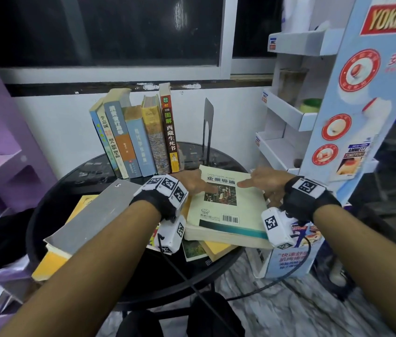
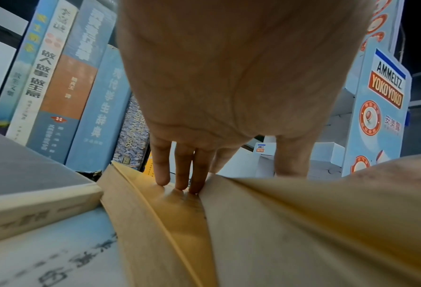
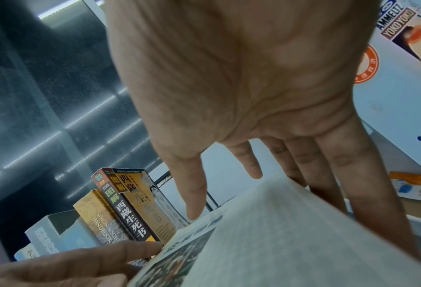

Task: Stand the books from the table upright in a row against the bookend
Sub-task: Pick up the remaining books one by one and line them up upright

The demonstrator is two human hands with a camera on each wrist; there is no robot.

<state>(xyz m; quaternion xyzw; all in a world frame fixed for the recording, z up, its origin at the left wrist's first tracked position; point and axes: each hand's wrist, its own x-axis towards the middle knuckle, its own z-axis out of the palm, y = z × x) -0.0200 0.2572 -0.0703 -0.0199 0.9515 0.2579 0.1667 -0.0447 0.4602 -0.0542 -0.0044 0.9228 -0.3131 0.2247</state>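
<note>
Round black table (image 1: 143, 276): at its far edge, a row of 6 upright books (image 1: 138, 139), leaning slightly left, spines outward; the rightmost is a red-and-black paperback with Chinese spine lettering (image 1: 169, 132). Black metal bookend (image 1: 207, 127): upright at the far edge, right of the row and apart from it, a gap between. Thick pale-green softcover book with barcode and photo on its cover (image 1: 228, 210): lying flat near the table's right edge, atop a yellow book (image 1: 219, 249) and others. Left hand (image 1: 192, 182): at the book's left side; the head view shows its thumb lying on the cover, while only the left wrist view shows 3 fingers (image 2: 183, 165) held together, tips pressed into the page block below the cover. Right hand (image 1: 265, 181): at the book's right side; the right wrist view shows the thumb (image 3: 194, 194) tip on the cover and the other fingers spread, reaching down the far side of the book, a detail hidden in the head view. Grey-covered book over a yellow one (image 1: 85, 220): flat, overhanging the table's left edge. White-and-blue cardboard display stand (image 1: 352, 117): right of the table.
</note>
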